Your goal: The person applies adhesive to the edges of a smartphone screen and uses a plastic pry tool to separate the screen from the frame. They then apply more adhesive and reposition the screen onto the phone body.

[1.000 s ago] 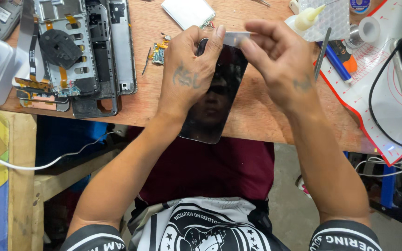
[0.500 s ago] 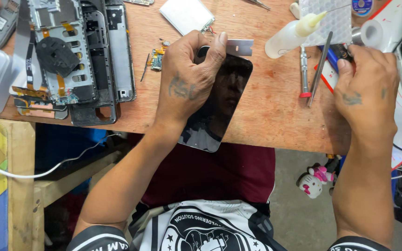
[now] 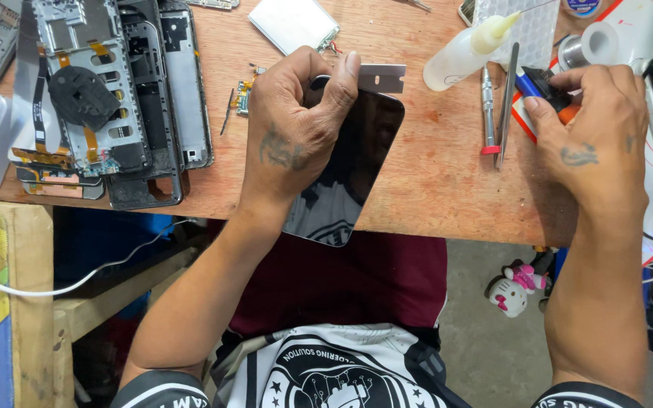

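Head view shows two hands at a wooden bench (image 3: 432, 181). One dark glass screen panel (image 3: 357, 162) lies tilted, its lower end past the bench edge; the left hand (image 3: 292, 136) is curled over its top, thumb pressing one razor blade (image 3: 382, 78). The right hand (image 3: 591, 128) pinches a small black-and-blue tool (image 3: 540, 81). One white squeeze bottle (image 3: 466, 51) lies nearby, beside two slim metal tools (image 3: 496, 106). Half a second ago the right hand sat slightly lower; the panel is unmoved.
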